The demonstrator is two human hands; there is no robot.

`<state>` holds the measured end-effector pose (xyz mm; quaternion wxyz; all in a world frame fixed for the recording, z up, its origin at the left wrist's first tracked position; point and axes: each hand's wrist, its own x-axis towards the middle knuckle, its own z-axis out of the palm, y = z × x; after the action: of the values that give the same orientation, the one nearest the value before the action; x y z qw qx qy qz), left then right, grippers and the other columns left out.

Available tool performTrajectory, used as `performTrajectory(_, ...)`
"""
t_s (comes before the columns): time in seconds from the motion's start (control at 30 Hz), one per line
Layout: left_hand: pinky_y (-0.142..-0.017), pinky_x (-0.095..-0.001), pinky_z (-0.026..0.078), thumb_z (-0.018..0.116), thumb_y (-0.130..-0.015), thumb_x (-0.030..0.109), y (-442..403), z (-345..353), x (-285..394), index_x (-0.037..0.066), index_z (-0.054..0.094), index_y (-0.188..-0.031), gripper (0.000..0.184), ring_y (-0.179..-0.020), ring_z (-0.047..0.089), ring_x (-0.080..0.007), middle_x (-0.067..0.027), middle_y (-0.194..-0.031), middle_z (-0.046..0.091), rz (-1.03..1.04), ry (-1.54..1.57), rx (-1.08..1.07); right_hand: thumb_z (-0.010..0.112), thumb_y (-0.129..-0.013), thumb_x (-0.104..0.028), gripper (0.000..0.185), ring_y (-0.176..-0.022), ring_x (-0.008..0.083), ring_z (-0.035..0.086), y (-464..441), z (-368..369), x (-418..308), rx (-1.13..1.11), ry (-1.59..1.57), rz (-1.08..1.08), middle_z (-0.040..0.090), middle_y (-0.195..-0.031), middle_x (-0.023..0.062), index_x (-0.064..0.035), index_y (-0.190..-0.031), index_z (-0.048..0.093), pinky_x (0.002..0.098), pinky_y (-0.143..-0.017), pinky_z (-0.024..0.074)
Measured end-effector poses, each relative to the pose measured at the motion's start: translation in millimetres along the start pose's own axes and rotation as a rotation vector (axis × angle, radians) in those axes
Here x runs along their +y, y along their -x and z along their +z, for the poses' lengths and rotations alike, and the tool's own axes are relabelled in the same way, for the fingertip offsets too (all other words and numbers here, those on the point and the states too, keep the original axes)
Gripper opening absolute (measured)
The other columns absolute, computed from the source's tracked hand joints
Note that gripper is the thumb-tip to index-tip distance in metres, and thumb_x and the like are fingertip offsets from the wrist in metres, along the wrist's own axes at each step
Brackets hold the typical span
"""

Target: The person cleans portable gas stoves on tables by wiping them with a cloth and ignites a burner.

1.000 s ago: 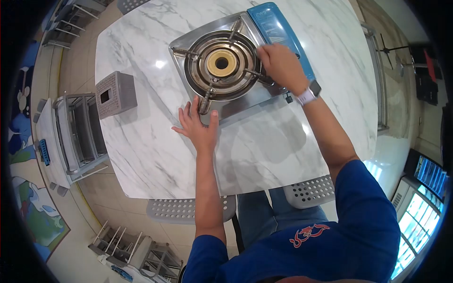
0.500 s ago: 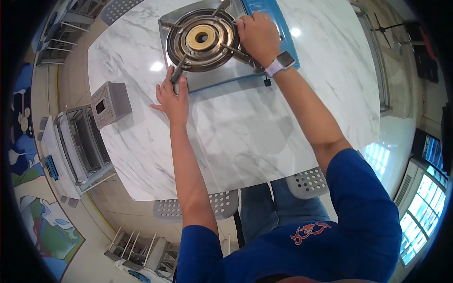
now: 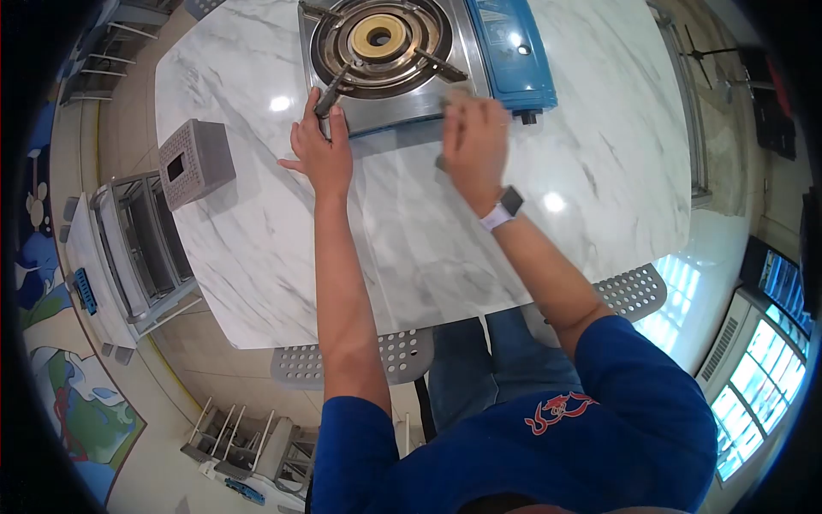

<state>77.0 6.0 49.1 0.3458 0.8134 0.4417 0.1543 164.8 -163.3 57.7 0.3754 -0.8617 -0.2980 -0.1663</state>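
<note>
Hands at the stove, its far edge out of frame

The portable stove [image 3: 411,111] sits at the top centre on a marbled bench [image 3: 411,265], its far side cut off by the upper edge. The left hand [image 3: 328,163] is at its near left corner, fingers spread, thumb and index finger apart on either side of a dark pan support [image 3: 334,92]; exactly where the fingertips touch is hard to make out.

Right of centre, the right hand [image 3: 479,150] is smeared by motion just in front of the stove. Its fingers look curled around a grey-green thing [image 3: 457,92], mostly hidden and too blurred to identify; whether it touches the stove I cannot tell. A dark knob [image 3: 529,117] shows below the blue side panel [image 3: 518,64].

At left stands a grey perforated box [image 3: 204,167]. At lower centre, a grey seat [image 3: 300,364] is partly hidden by the left arm and bench.
</note>
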Motion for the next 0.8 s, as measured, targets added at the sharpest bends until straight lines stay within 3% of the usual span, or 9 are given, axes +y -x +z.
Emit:
performTrajectory(0.1, -0.102, -0.0669, -0.010, 0.046, -0.091, 0.049, 0, -4, 0, 0.025, 0.041, -0.139, 0.054, -0.137, 0.020, -0.0367, -0.0085, -0.139, 0.043, 0.016, -0.008, -0.023, 0.058, -0.083, -0.013, 0.021, -0.084, 0.0319, 0.052, 22, 27, -40, -0.071, -0.212, 0.010, 0.055, -0.088, 0.0151, -0.0032, -0.101, 0.060, 0.0428, -0.074, 0.0424)
performTrajectory(0.17, -0.102, -0.0671, -0.009, 0.046, -0.091, 0.050, -1, -10, 1, 0.025, 0.041, -0.139, 0.054, -0.138, 0.019, -0.0370, -0.0122, -0.142, 0.038, 0.010, -0.032, -0.067, 0.058, -0.082, -0.012, 0.016, -0.084, 0.0330, 0.054, 38, 42, -64, -0.436, -0.207, -0.078, 0.056, -0.088, 0.0155, -0.0039, -0.097, 0.060, 0.0425, -0.074, 0.0438)
performTrajectory(0.27, -0.103, -0.0663, -0.007, 0.050, -0.090, 0.048, -2, -20, -12, 0.023, 0.040, -0.139, 0.056, -0.138, 0.017, -0.0356, -0.0181, -0.144, 0.030, 0.125, -0.154, -0.092, 0.058, -0.083, -0.012, 0.018, -0.085, 0.0336, 0.053, 65, 49, -79, -0.601, -0.312, -0.173, 0.057, -0.086, 0.0137, -0.0040, -0.099, 0.060, 0.0394, -0.075, 0.0442)
performTrajectory(0.37, -0.106, -0.0617, -0.002, 0.053, -0.090, 0.043, 26, -50, -28, 0.018, 0.039, -0.140, 0.058, -0.139, 0.018, -0.0337, -0.0218, -0.146, 0.025, 0.225, -0.040, 0.061, 0.056, -0.087, -0.011, 0.015, -0.085, 0.0281, 0.055, 58, 19, -61, -0.345, -0.493, -0.013, 0.057, -0.090, 0.0120, -0.0032, -0.099, 0.058, 0.0349, -0.077, 0.0446)
performTrajectory(0.43, -0.108, -0.0575, 0.002, 0.053, -0.090, 0.041, 49, -73, -52, 0.015, 0.038, -0.140, 0.058, -0.138, 0.018, -0.0328, -0.0208, -0.145, 0.027, 0.182, 0.008, 0.116, 0.053, -0.092, -0.013, 0.015, -0.086, 0.0219, 0.054, 52, 2, -28, -0.077, -0.609, 0.212, 0.055, -0.092, 0.0098, -0.0014, -0.102, 0.056, 0.0313, -0.079, 0.0435)
performTrajectory(0.5, -0.109, -0.0541, 0.005, 0.052, -0.091, 0.039, 68, -81, -70, 0.014, 0.037, -0.140, 0.057, -0.138, 0.019, -0.0326, -0.0199, -0.144, 0.029, 0.134, 0.030, 0.132, 0.052, -0.093, -0.013, 0.016, -0.082, 0.0277, 0.050, 34, -13, -14, 0.188, -0.544, 0.421, 0.052, -0.093, 0.0128, -0.0017, -0.103, 0.056, 0.0361, -0.075, 0.0424)
performTrajectory(0.6, -0.110, -0.0518, 0.006, 0.050, -0.093, 0.037, 84, -75, -82, 0.012, 0.038, -0.140, 0.054, -0.137, 0.022, -0.0325, -0.0164, -0.143, 0.035, 0.055, 0.004, 0.133, 0.052, -0.094, -0.017, 0.021, -0.090, 0.0270, 0.049, 28, 17, 9, 0.363, -0.367, 0.251, 0.051, -0.100, 0.0141, -0.0022, -0.109, 0.055, 0.0360, -0.077, 0.0424)
performTrajectory(0.7, -0.110, -0.0529, 0.005, 0.046, -0.095, 0.039, 68, -57, -66, 0.012, 0.038, -0.140, 0.053, -0.137, 0.023, -0.0315, -0.0153, -0.143, 0.036, 0.151, 0.106, 0.141, 0.056, -0.091, -0.016, 0.025, -0.096, 0.0292, 0.048, 28, 38, -36, 0.207, -0.227, 0.241, 0.049, -0.104, 0.0169, -0.0023, -0.111, 0.056, 0.0380, -0.078, 0.0426)
performTrajectory(0.8, -0.110, -0.0552, 0.005, 0.041, -0.096, 0.040, 45, -38, -42, 0.010, 0.038, -0.139, 0.053, -0.137, 0.024, -0.0315, -0.0131, -0.141, 0.040, 0.113, 0.168, 0.011, 0.058, -0.086, -0.015, 0.026, -0.093, 0.0325, 0.050, 29, 47, -72, -0.014, -0.160, 0.064, 0.053, -0.099, 0.0179, -0.0019, -0.109, 0.059, 0.0411, -0.079, 0.0426)
